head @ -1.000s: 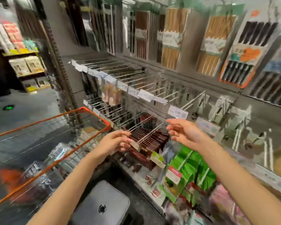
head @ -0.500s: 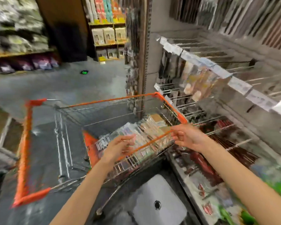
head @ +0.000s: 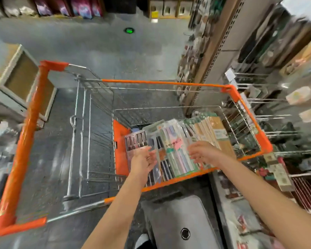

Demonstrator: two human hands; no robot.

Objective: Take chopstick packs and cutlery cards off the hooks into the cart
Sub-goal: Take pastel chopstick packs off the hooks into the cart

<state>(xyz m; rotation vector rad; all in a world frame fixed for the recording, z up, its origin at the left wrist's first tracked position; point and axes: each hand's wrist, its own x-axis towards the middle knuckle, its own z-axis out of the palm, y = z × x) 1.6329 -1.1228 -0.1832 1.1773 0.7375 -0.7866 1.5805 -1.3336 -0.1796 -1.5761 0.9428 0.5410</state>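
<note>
An orange-rimmed wire cart (head: pixel 151 83) stands below me, with several chopstick packs and cutlery cards (head: pixel 176 144) stacked flat at its right end. My left hand (head: pixel 144 159) hovers palm down over the dark packs (head: pixel 136 141) at the left of the stack, fingers loosely apart. Beside it, my right hand (head: pixel 203 152) is spread over the pale and green packs, holding nothing. On the right, bare metal hooks (head: pixel 269 100) stick out of the display, and dark red chopstick packs (head: pixel 307 193) hang lower down.
A grey step stool (head: pixel 178 218) sits on the floor just under the cart's near rim. A cardboard-filled crate (head: pixel 20 76) stands beyond the cart handle at left. The shelf upright (head: pixel 217 56) rises close to the cart's far right corner.
My view has swung from the hook display down onto the cart. Both hands have left the dark packs on the hook and now sit over the stack inside the cart.
</note>
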